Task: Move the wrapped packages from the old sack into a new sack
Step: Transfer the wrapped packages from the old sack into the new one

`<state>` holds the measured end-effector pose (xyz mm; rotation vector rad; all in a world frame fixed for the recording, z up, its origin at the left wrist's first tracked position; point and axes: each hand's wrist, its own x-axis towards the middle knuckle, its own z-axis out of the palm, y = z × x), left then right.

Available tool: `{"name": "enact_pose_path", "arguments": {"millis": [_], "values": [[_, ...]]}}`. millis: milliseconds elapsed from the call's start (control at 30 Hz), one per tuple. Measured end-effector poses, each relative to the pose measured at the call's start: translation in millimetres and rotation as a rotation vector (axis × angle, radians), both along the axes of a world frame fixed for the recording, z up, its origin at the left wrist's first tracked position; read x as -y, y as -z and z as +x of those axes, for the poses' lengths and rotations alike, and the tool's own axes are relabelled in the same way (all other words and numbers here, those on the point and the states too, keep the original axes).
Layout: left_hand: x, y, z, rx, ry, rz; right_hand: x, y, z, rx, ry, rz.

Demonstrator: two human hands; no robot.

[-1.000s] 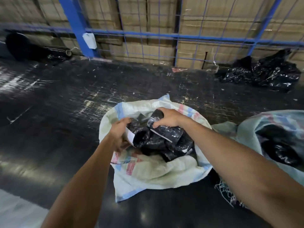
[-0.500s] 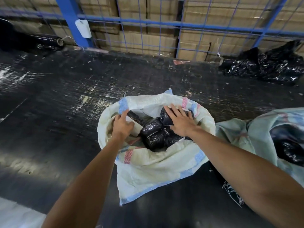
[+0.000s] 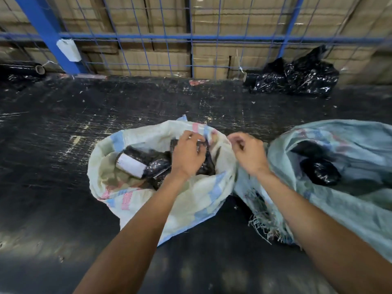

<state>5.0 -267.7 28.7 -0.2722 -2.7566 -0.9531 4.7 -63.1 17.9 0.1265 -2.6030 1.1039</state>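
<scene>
Dark scuffed floor (image 3: 63,128) runs to a blue wire fence (image 3: 191,37) backed by cardboard cartons. My left hand (image 3: 187,154) sits inside the cream woven sack (image 3: 131,200) at centre, fingers curled over the black film-wrapped packages (image 3: 157,164) at its far rim; whether it truly grips one I cannot tell. My right hand (image 3: 248,152) hovers between the sacks, fingers loosely curled, holding nothing. More packages lie in the frayed pale-green woven sack (image 3: 339,204) on the right. Risk, as I judge it: the cream sack's slack mouth could fold in and snag the next package. Half a second ago both hands pressed flat on the bundles; now the right has withdrawn and the left has shifted farther.
</scene>
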Motion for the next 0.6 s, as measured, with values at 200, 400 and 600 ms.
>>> {"name": "enact_pose_path", "arguments": {"millis": [200,400,600], "values": [[-192,-17,15,0.087,0.551,0.179,-202,5,59,0.148,0.577,0.057],[-323,42,22,0.496,0.777,-0.431,-315,50,97,0.979,0.25,0.537],[-348,69,20,0.732,0.69,-1.024,-355,60,92,1.372,0.071,0.605]]}}
